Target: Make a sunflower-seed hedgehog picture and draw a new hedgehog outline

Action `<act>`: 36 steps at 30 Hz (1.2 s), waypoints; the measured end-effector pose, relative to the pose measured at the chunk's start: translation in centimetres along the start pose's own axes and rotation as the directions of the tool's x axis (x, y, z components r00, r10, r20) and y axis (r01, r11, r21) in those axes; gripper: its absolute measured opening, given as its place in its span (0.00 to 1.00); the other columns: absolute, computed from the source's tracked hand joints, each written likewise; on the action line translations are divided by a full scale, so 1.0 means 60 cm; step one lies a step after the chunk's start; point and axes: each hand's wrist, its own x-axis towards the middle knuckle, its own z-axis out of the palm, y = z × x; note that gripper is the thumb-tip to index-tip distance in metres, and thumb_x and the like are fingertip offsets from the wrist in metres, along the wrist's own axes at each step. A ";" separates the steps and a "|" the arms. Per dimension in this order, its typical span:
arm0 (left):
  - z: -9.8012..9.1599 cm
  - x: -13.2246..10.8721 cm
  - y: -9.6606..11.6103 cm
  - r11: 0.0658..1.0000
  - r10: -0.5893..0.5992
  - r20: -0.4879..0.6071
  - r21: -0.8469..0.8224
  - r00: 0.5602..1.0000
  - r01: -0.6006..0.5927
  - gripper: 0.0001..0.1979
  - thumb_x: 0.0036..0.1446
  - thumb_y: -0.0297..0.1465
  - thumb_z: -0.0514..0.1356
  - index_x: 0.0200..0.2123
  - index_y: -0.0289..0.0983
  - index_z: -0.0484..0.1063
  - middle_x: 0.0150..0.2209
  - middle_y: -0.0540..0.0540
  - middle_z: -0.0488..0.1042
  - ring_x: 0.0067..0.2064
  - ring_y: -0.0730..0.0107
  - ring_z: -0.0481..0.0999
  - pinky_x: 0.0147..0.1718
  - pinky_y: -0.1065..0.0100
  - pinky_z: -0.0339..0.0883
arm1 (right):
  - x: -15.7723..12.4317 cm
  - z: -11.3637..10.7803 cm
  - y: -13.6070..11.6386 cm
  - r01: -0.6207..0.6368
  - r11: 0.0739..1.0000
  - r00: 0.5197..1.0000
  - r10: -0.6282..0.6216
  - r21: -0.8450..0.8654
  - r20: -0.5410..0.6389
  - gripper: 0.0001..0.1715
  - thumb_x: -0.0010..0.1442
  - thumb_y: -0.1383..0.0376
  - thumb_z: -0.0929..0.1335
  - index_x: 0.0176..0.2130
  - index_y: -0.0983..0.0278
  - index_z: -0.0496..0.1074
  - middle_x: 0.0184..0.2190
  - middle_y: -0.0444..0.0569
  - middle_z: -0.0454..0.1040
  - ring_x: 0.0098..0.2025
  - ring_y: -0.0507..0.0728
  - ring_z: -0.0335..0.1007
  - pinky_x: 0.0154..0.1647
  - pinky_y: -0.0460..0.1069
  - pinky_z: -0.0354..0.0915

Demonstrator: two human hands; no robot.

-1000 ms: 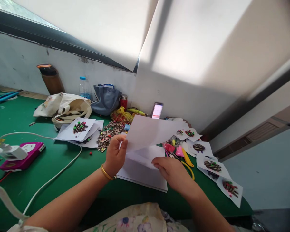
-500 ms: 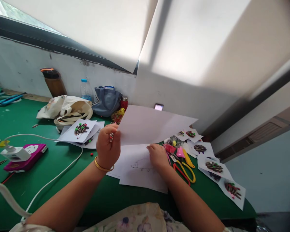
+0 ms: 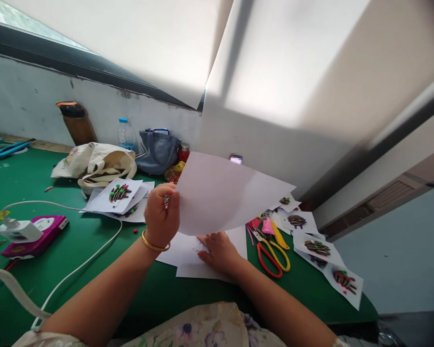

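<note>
My left hand [image 3: 162,214], with a gold bangle at the wrist, pinches the left edge of a blank white paper sheet [image 3: 224,193] raised above the table. My right hand [image 3: 220,251] lies on a lower white sheet [image 3: 191,270], fingers stretched out and touching it. A line drawing [image 3: 199,247] on that sheet is mostly covered by the right fingers; its snout end shows. Just right of that hand are scissors with red and yellow handles [image 3: 280,258]. The raised sheet's lower edge hangs close above the right fingertips.
Cards with dark striped clay hedgehogs lie at right [image 3: 317,247] and left [image 3: 118,193]. A pink packet [image 3: 267,225] is beside the scissors. A magenta power strip [image 3: 36,236] and white cable [image 3: 83,272] occupy the left. Bags [image 3: 159,152] and bottles [image 3: 78,126] stand by the wall.
My right hand has moved left and down over the drawing, covering much of it. The raised sheet's lower edge has dropped and its surface tilts more toward me. My left hand keeps its hold.
</note>
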 end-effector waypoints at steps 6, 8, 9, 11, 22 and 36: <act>-0.004 0.014 -0.006 0.998 0.049 -0.027 -0.032 0.998 -0.050 0.04 0.63 0.34 0.55 0.38 0.41 0.64 0.36 0.47 0.73 0.42 0.65 0.75 0.45 0.58 0.68 | -0.028 -0.002 -0.008 -0.033 0.997 0.997 0.038 0.074 -0.067 0.21 0.64 0.57 0.64 0.54 0.59 0.70 0.51 0.49 0.74 0.53 0.59 0.68 0.54 0.52 0.60; -0.012 0.015 -0.003 0.989 0.141 0.023 -0.056 0.990 -0.139 0.05 0.62 0.35 0.56 0.37 0.42 0.63 0.34 0.48 0.74 0.40 0.65 0.76 0.47 0.54 0.68 | -0.048 0.000 -0.015 -0.018 0.995 0.999 0.023 0.097 -0.049 0.26 0.60 0.53 0.67 0.55 0.58 0.69 0.54 0.48 0.73 0.55 0.60 0.67 0.54 0.52 0.62; -0.015 0.014 0.000 0.979 0.193 0.061 -0.071 0.979 -0.188 0.05 0.62 0.35 0.56 0.36 0.42 0.62 0.33 0.49 0.74 0.38 0.65 0.76 0.48 0.52 0.68 | -0.058 0.003 -0.018 -0.010 0.995 1.000 0.012 0.096 -0.028 0.31 0.56 0.51 0.69 0.56 0.58 0.68 0.55 0.49 0.72 0.56 0.62 0.66 0.55 0.53 0.62; -0.021 0.012 0.007 0.960 0.275 0.133 -0.098 0.952 -0.264 0.04 0.61 0.34 0.57 0.37 0.43 0.62 0.33 0.50 0.75 0.37 0.66 0.77 0.49 0.50 0.68 | -0.078 0.007 -0.021 -0.006 0.995 1.000 0.005 0.097 0.012 0.40 0.50 0.48 0.73 0.58 0.58 0.66 0.55 0.50 0.71 0.56 0.65 0.66 0.54 0.55 0.63; -0.030 0.086 0.007 0.983 0.118 -0.125 0.155 0.985 -0.098 0.05 0.64 0.34 0.55 0.37 0.38 0.66 0.38 0.43 0.74 0.42 0.65 0.75 0.41 0.60 0.69 | -0.129 -0.014 0.005 -0.064 0.965 0.974 0.117 0.254 -0.196 0.29 0.54 0.59 0.73 0.55 0.60 0.70 0.55 0.53 0.71 0.57 0.62 0.65 0.58 0.57 0.62; -0.001 -0.105 0.060 0.984 0.177 0.746 -0.145 0.642 -0.102 0.05 0.61 0.26 0.53 0.37 0.40 0.68 0.44 0.43 0.79 0.47 0.63 0.78 0.46 0.60 0.72 | -0.141 0.047 -0.023 0.054 0.994 0.982 -0.070 -0.092 -0.175 0.15 0.65 0.67 0.63 0.49 0.63 0.73 0.51 0.53 0.76 0.55 0.64 0.69 0.49 0.57 0.69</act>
